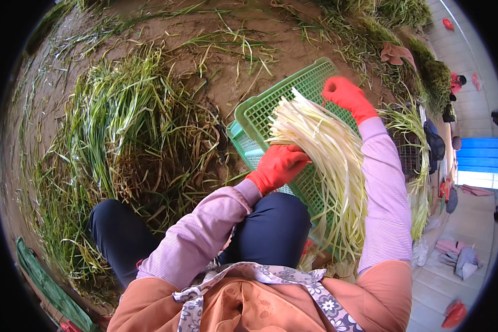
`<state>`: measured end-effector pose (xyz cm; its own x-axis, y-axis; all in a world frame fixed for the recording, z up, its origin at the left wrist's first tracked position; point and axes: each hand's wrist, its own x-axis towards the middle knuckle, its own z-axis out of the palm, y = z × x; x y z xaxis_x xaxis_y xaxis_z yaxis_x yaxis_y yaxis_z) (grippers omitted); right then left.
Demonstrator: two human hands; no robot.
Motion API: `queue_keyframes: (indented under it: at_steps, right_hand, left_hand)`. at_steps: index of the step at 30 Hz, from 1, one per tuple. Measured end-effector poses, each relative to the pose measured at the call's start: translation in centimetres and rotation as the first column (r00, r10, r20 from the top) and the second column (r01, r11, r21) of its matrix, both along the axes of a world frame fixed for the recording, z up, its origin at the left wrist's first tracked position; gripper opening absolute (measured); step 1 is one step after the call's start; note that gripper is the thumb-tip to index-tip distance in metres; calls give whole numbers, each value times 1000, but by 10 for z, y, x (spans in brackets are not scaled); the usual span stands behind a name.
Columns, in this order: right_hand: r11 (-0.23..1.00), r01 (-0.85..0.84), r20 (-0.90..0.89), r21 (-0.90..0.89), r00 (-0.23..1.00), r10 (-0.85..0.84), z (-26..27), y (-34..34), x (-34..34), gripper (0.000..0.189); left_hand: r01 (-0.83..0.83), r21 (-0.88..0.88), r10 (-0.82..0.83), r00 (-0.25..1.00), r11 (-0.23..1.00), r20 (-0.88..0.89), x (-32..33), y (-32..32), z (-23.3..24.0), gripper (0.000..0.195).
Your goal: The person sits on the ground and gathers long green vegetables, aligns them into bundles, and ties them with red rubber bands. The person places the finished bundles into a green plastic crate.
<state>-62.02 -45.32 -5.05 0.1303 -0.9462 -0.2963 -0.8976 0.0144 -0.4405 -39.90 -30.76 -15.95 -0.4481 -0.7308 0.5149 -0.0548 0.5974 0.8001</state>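
Observation:
A thick bundle of pale yellow-green leafy stalks (315,137), likely yellowed chives, lies across a green plastic mesh basket (257,110). Its white ends point up and left, and its leaf ends hang towards me. Red gloves cover both hands. My left hand (280,166) is curled against the near left side of the bundle; whether something is pinched in its fingers is hidden. Beyond the bundle, my right hand (348,97) is raised in a fist. What looks like a thin red strand (324,101) hangs from its underside towards the stalks.
A large heap of green leafy plants with brown roots (133,174) lies on the soil to my left. At right, more pale stalks (421,199) rest over a dark crate (408,155). A folded green sheet (52,286) lies lower left. Cloths (460,253) lie on the paved floor.

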Motion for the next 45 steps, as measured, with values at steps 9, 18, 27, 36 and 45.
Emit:
queue_keyframes:
  at_steps: [9, 18, 27, 36, 45]
  right_hand:
    - [942, 238, 94, -239, 971, -221, -3, 93, 64, 9]
    - [910, 402, 511, 98, 765, -393, -19, 88, 52, 29]
    - [883, 468, 824, 33, 488, -289, 14, 139, 54, 12]
    - [961, 198, 711, -194, 704, -1, -10, 153, 9, 23]
    - [955, 291, 766, -62, 627, -141, -42, 129, -18, 26]
  left_hand:
    - [-168, 145, 173, 985, 975, -19, -11, 18, 39, 9]
    - [36, -454, 13, 994, 890, 104, -5, 8, 87, 6]
    - [129, -207, -135, 991, 970, -19, -8, -19, 68, 8]
    - [21, -53, -20, 1000, 998, 16, -36, -39, 61, 10]
    - [11, 396, -278, 729, 918, 626, -67, -76, 75, 31]
